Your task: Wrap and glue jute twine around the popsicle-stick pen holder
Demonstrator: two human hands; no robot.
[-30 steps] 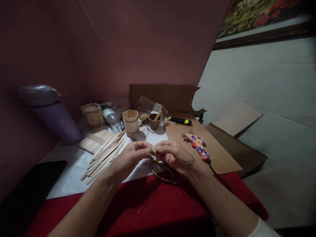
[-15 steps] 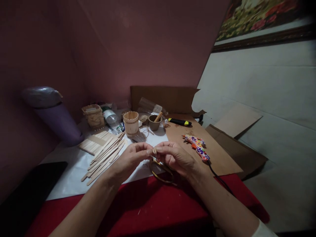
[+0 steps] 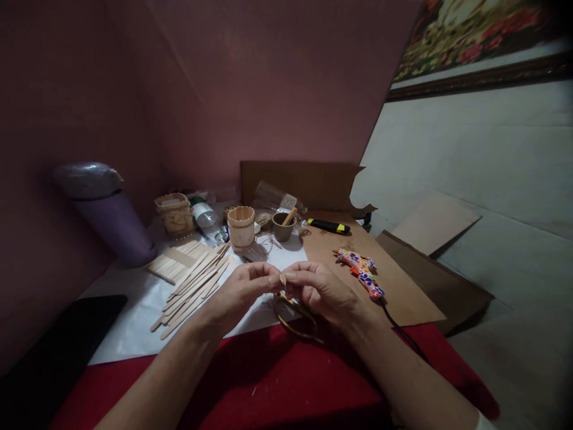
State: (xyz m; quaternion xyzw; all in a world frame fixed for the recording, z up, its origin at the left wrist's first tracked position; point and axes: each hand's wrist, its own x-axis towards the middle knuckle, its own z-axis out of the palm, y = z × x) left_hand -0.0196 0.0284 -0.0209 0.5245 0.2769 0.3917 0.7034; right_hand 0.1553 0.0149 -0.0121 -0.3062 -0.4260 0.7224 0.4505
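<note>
My left hand (image 3: 249, 289) and my right hand (image 3: 323, 292) meet above the front of the white sheet, fingertips nearly touching. Both pinch a small, pale, wood-coloured piece (image 3: 283, 279), mostly covered by the thumbs. Below them lies a pair of scissors (image 3: 286, 324) with yellowish handles; its blades are hidden. To the left, loose craft sticks (image 3: 192, 298) fan out beside a banded bundle of craft sticks (image 3: 172, 263). Behind the hands stands a small round cup covered in wooden sticks (image 3: 242, 230).
A flower-patterned glue gun (image 3: 362, 272) with a black cord lies on brown cardboard (image 3: 403, 301), below a black-and-yellow utility knife (image 3: 329, 226). At the back are a grey-brown pot (image 3: 283, 230), plastic bottles (image 3: 205, 214) and a stick-covered container (image 3: 174, 216). A dark flat object (image 3: 67, 334) occupies the left front.
The camera view has shifted slightly, so the table's things appear a little lower and farther right. Both hands keep their pinch, and the small piece looks slightly more upright between the fingertips.
</note>
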